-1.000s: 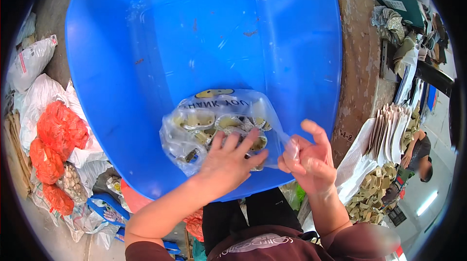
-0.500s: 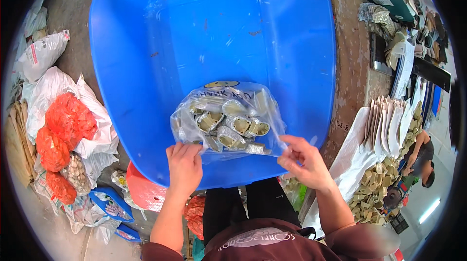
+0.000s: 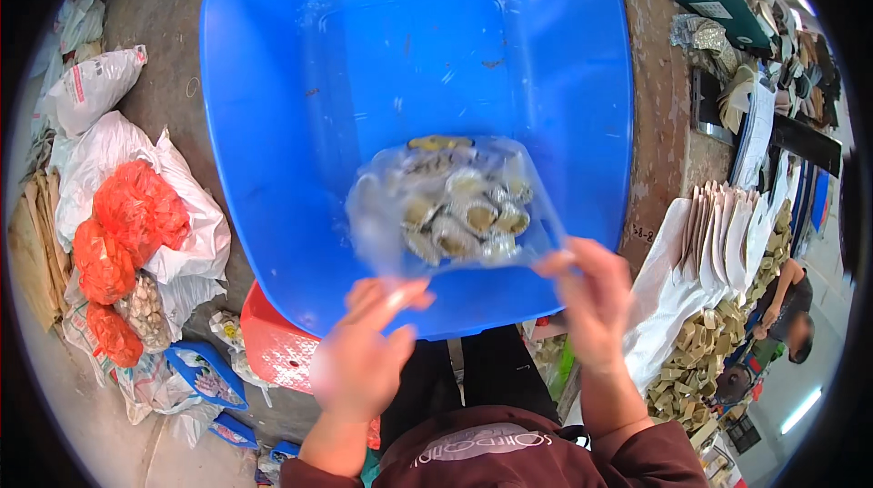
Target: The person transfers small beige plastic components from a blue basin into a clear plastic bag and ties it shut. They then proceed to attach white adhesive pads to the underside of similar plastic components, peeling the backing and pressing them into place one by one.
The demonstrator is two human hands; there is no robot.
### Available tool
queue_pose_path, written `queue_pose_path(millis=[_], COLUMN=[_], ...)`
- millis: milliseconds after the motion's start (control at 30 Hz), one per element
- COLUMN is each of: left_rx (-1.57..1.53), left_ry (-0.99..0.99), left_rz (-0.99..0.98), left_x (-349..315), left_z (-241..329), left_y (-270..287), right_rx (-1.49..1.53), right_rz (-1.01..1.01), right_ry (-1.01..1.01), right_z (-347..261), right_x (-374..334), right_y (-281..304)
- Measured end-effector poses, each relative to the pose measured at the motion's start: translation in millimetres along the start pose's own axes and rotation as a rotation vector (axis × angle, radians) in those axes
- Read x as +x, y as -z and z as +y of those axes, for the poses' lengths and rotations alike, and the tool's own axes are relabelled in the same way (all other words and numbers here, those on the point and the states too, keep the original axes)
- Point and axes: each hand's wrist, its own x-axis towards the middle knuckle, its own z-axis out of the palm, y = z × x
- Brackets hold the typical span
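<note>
A clear plastic bag (image 3: pixel 377 224) with dark printing hangs over the near part of a large blue tub (image 3: pixel 273 188). Several silver, glittery shoe heels (image 3: pixel 455 238) with beige hollow ends are bunched inside it. My right hand (image 3: pixel 591 301) pinches the bag's near right corner. At the near left edge of the bag is my left hand (image 3: pixel 364 342), smeared by motion, its fingertips closed on the plastic.
To the left, orange-red bags (image 3: pixel 136 211) lie on white sacks (image 3: pixel 82 188). A red plastic stool (image 3: pixel 277 347) stands below the tub. On the right are stacked pale curved sheets (image 3: pixel 714 238), a heap of beige blocks (image 3: pixel 691 356) and another person (image 3: pixel 787 306).
Both hands have raised the bag and moved it slightly right in the view. The heels have shifted together inside, and the bag is blurred by motion.
</note>
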Motion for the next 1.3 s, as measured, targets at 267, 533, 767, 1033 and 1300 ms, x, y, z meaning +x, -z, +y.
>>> queue_pose_path(millis=[267, 533, 767, 1033, 1300], left_rx=[0.386, 0.526, 0.484, 0.48, 0.29], left_ry=[-0.157, -0.269, -0.233, -0.278, -0.522], left_rz=[-0.168, 0.017, -0.061, -0.04, -0.089], left_x=[17.0, 21.4, 36.3, 57.8, 80.4], left_z=[-22.4, -26.4, -49.5, -86.8, -92.4], left_y=[-58.7, 16.2, -17.7, -38.7, -48.2], right_rx=[0.186, 0.497, 0.42, 0.183, -0.029], right_rz=[-0.046, -0.054, -0.021, -0.064, -0.197], right_ry=[-0.221, -0.101, -0.078, 0.062, 0.209], right_z=[14.8, -9.6, -6.2, 1.8, 1.8], right_x=[-7.1, 8.4, 14.0, 21.3, 36.1], right_y=[-71.3, -53.9, -67.3, -66.0, -62.7])
